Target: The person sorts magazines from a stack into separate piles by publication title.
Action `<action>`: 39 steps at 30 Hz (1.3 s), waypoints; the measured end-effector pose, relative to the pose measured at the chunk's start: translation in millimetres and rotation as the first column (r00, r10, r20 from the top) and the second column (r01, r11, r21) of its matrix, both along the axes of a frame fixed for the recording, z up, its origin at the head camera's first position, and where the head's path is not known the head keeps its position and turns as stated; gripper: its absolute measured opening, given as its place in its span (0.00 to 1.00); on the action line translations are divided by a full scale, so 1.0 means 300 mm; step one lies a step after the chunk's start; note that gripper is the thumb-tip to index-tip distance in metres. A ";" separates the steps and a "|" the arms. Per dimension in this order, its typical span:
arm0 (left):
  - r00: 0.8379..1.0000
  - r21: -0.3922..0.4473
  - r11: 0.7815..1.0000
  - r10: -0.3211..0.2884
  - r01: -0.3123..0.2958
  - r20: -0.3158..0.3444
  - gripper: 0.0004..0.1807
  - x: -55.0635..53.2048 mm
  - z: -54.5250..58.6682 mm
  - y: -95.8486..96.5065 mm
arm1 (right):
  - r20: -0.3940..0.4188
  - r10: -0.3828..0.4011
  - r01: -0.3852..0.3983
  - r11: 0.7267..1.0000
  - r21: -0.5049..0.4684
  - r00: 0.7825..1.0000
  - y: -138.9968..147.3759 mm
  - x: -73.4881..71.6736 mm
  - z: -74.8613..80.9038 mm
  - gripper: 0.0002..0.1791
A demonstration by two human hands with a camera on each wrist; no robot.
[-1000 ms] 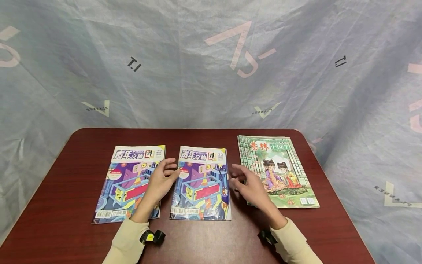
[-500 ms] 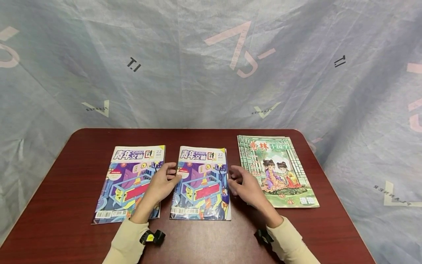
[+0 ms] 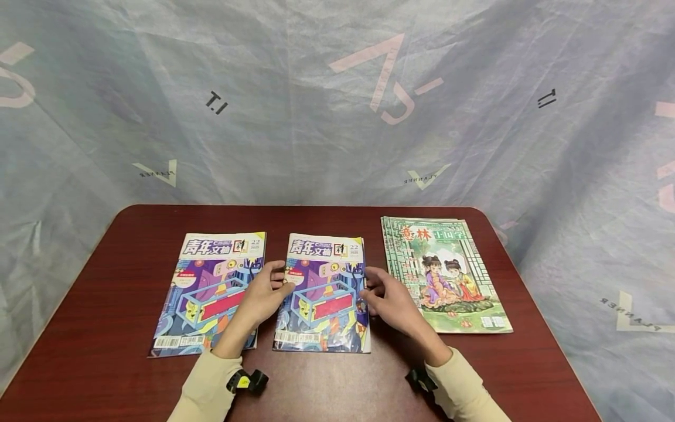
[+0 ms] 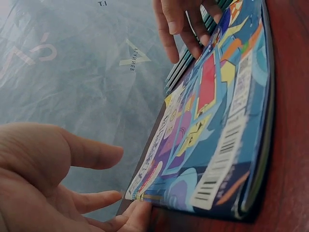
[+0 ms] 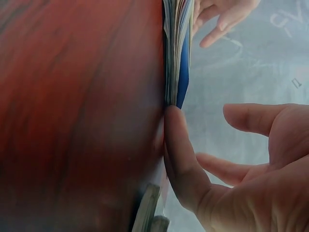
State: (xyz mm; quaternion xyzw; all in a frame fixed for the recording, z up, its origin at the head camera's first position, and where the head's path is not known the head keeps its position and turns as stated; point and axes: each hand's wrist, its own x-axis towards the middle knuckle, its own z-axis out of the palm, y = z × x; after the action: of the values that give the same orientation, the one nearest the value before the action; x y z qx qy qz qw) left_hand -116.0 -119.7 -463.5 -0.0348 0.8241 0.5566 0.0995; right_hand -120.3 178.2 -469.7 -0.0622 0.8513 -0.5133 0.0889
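Observation:
In the head view, a purple-and-blue magazine (image 3: 324, 293) lies flat in the middle of the table, between both hands. My left hand (image 3: 266, 296) is at its left edge, thumb raised apart from the fingers. In the left wrist view its fingertips (image 4: 137, 215) meet the magazine's lower side. My right hand (image 3: 392, 302) is at the right edge; in the right wrist view a fingertip (image 5: 175, 116) touches the layered page edges (image 5: 176, 53), with the thumb (image 5: 251, 118) held away. Neither hand's fingers curl round the magazine.
A matching magazine (image 3: 205, 305) lies to the left, partly under the left forearm in view. A stack of green illustrated magazines (image 3: 456, 281) sits at the right, behind the right hand. A grey printed curtain (image 3: 295, 117) hangs behind the dark red table (image 3: 95, 305).
My right hand has moved left to the middle magazine's right edge. My left hand has come slightly nearer the viewer along the left edge. The magazines have stayed in place.

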 end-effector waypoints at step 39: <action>0.996 0.186 0.980 -0.081 0.072 0.040 0.37 0.000 -0.042 0.009 | 0.101 0.017 -0.002 0.989 -0.148 0.995 0.018 -0.005 -0.003 0.29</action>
State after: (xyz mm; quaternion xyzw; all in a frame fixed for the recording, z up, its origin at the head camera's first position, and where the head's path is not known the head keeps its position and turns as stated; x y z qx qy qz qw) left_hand -115.9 -117.0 -476.1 -0.0068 0.7671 0.6253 0.1433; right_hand -121.8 183.6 -470.5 -0.0466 0.8049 -0.5771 0.1298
